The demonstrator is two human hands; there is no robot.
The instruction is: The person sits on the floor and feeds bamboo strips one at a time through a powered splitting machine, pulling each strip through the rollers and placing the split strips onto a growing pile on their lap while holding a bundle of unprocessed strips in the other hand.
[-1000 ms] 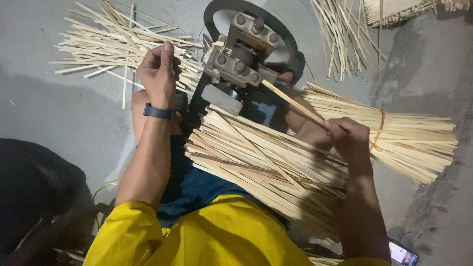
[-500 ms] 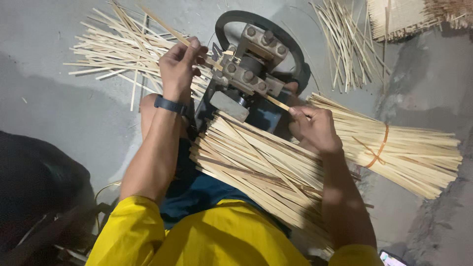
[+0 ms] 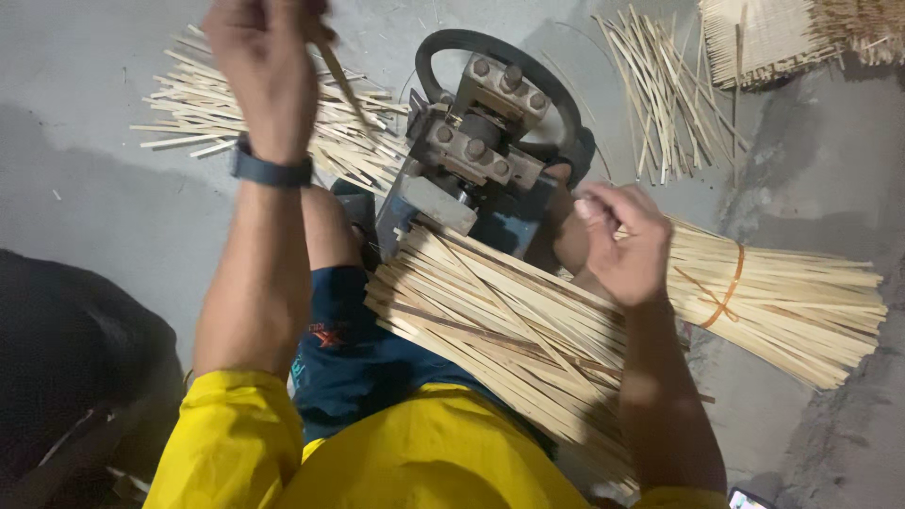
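2 hands at work: left hand point(image 3: 266, 71) raised at the frame top, fingers closed around 1 thin bamboo strip point(image 3: 341, 83) that slants down toward the small metal machine point(image 3: 476, 151) on the floor. Right hand point(image 3: 622, 240) rests curled on the loose bundle of strips point(image 3: 500, 320) across the lap; whether it pinches anything, cannot tell. Judgement: strip is light, stiff but springy, splintery at the edges, likely to snap if bent; best gripped near its end. Left fingertips cut off by the frame edge; machine's feed slot not discernible.
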